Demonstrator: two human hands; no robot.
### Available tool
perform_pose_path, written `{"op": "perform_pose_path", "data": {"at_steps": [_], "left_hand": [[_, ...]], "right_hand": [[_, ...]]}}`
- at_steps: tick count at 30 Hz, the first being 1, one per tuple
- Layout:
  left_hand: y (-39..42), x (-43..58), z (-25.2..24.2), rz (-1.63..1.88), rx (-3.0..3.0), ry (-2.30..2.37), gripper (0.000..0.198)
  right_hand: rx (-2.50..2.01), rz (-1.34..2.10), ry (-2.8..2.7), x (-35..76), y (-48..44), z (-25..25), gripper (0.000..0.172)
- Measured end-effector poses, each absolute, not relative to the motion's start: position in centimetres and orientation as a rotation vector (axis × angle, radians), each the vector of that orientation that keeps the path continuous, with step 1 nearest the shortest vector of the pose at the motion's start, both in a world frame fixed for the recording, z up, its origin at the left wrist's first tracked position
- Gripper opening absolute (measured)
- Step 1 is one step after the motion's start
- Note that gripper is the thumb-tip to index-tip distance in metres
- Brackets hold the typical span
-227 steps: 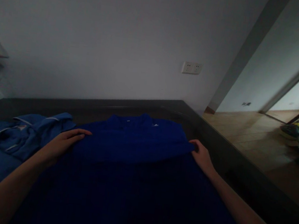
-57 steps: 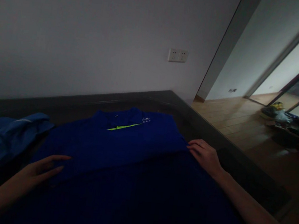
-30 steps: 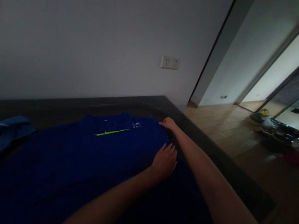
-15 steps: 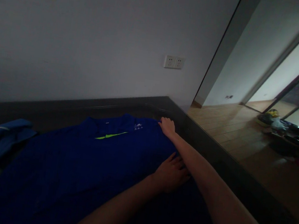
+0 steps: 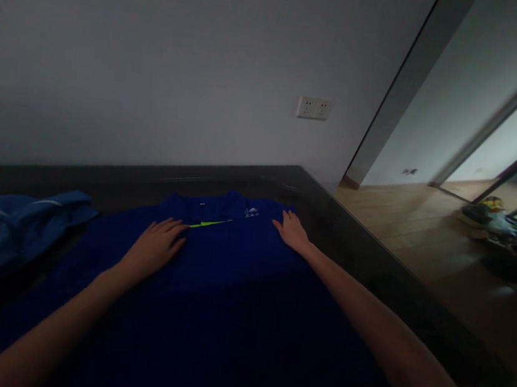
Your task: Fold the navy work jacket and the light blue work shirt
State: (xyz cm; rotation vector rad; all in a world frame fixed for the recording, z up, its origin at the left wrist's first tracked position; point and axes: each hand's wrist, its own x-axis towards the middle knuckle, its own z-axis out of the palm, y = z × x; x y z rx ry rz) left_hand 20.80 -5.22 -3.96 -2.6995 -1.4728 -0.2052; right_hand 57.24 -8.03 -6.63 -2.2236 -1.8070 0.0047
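A dark blue collared shirt [image 5: 232,253] lies spread out in front of me, its collar towards the wall. It has a lime-green strip below the collar and a small white mark near its right shoulder. My left hand [image 5: 158,244] rests on the upper chest, just left of the green strip, fingers stretched out. At the right shoulder edge, my right hand [image 5: 290,230] lies on the cloth with its fingers extended. The lower part of the shirt is very dark and hard to make out.
A crumpled lighter blue garment [image 5: 22,233] with white piping lies to the left. Beneath is a dark table [image 5: 347,236] against a grey wall with a double socket [image 5: 314,108]. Clutter [image 5: 500,223] sits on the wooden floor at the far right.
My left hand has moved from beside my right forearm across to the left of the green strip. My right hand stays at the right shoulder. The view has turned slightly left.
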Motion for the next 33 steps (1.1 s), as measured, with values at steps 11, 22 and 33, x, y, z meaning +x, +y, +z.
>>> {"op": "perform_pose_path", "data": {"at_steps": [11, 22, 33], "left_hand": [[-4.9, 14.8, -7.2, -0.063, -2.501, -1.879, 0.055], [-2.2, 14.8, -7.7, -0.163, -2.471, -1.925, 0.055], [1.0, 13.9, -8.4, -0.319, -2.489, -1.873, 0.051]], "right_hand": [[-2.360, 0.078, -1.783, 57.8, -7.9, -8.4, 0.074], [-2.405, 0.051, -1.847, 58.0, -4.0, -8.9, 0.074], [-2.336, -0.003, -1.895, 58.1, -0.1, -9.2, 0.072]]}}
